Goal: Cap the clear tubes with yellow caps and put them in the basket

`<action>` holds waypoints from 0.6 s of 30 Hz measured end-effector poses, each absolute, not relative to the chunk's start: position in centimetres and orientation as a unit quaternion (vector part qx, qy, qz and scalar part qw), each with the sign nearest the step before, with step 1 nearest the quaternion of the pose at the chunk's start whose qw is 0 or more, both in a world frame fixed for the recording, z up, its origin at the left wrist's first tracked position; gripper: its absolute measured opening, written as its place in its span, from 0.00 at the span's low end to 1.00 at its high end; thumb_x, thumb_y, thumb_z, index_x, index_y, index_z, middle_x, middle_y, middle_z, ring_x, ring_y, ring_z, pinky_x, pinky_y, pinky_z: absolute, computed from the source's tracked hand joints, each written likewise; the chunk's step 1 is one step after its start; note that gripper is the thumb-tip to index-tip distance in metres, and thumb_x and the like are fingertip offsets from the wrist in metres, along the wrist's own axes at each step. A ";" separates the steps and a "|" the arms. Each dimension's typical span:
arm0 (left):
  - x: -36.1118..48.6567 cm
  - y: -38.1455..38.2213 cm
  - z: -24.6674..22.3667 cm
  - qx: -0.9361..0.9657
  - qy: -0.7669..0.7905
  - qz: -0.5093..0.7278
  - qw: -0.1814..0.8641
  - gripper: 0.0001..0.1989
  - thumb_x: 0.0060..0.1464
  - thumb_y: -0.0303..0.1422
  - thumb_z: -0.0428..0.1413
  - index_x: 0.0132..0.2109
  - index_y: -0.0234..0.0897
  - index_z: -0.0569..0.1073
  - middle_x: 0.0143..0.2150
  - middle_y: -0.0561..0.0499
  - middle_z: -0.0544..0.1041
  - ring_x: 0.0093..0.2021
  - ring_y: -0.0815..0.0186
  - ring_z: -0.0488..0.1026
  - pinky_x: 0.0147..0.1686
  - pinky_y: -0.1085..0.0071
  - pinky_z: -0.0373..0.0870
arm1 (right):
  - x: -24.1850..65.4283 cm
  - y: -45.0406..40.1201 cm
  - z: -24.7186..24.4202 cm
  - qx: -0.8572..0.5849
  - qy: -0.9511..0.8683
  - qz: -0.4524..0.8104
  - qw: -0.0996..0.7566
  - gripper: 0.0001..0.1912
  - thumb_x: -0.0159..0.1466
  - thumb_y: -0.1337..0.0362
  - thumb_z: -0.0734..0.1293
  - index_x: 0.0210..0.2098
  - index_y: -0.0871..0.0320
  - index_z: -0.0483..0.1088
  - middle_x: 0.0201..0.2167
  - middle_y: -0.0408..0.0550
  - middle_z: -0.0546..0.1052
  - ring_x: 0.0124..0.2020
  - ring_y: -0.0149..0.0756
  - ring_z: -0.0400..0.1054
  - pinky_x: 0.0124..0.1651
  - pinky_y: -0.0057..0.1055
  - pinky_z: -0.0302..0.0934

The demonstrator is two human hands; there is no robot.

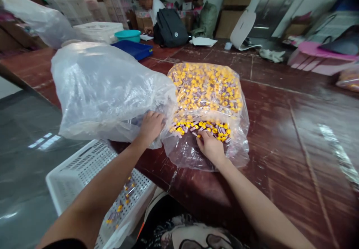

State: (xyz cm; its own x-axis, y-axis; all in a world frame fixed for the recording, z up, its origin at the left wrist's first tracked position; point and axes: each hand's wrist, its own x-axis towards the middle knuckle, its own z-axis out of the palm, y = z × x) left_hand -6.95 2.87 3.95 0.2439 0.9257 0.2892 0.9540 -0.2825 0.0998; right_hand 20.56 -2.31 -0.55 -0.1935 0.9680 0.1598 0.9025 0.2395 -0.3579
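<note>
A clear plastic bag full of small purple pieces with yellow caps lies on the dark red table, its mouth facing me. My right hand is at that mouth, fingers bent together at the loose capped pieces; what they pinch is too small to make out. To the left rests a large whitish, translucent bag. My left hand reaches into its opening, with the fingertips partly hidden by the film. Below my left arm, a white slatted basket holds several yellow-capped pieces.
Farther back on the table are a blue tray, a teal basin, a white crate and a dark backpack. A person sits behind the backpack. A pink container stands at the right.
</note>
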 end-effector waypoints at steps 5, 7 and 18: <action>-4.3 -3.3 5.4 -0.691 -0.563 -0.410 -0.193 0.12 0.60 0.38 0.56 0.48 0.39 0.71 0.45 0.47 0.77 0.47 0.58 0.72 0.51 0.57 0.68 | 22.5 -4.7 2.1 -0.502 -0.706 0.287 0.408 0.17 0.69 0.56 0.63 0.55 0.53 0.69 0.47 0.51 0.77 0.40 0.38 0.74 0.44 0.36 0.70; -1.9 -5.9 5.5 -0.560 -0.523 -0.506 -0.396 0.11 0.60 0.40 0.56 0.47 0.41 0.70 0.43 0.50 0.77 0.41 0.64 0.75 0.45 0.63 0.73 | 21.9 -5.6 2.8 -0.497 -0.659 0.354 0.439 0.17 0.67 0.54 0.66 0.53 0.53 0.69 0.41 0.49 0.78 0.32 0.36 0.73 0.36 0.34 0.70; 1.6 -9.5 3.8 -0.514 -0.529 -0.441 -0.512 0.15 0.61 0.40 0.57 0.52 0.39 0.70 0.39 0.50 0.79 0.34 0.67 0.76 0.37 0.69 0.75 | 18.9 -8.2 3.4 -0.434 -0.713 0.339 0.434 0.20 0.71 0.64 0.61 0.61 0.50 0.68 0.56 0.49 0.75 0.54 0.39 0.72 0.58 0.41 0.68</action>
State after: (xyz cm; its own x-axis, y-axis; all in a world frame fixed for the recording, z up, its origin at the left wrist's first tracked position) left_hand 1.56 -9.49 3.77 0.0527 0.9948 -0.0875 0.0925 0.0823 0.9923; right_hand 18.88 -8.20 3.41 -0.2465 0.9134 0.3239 0.3256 0.3929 -0.8600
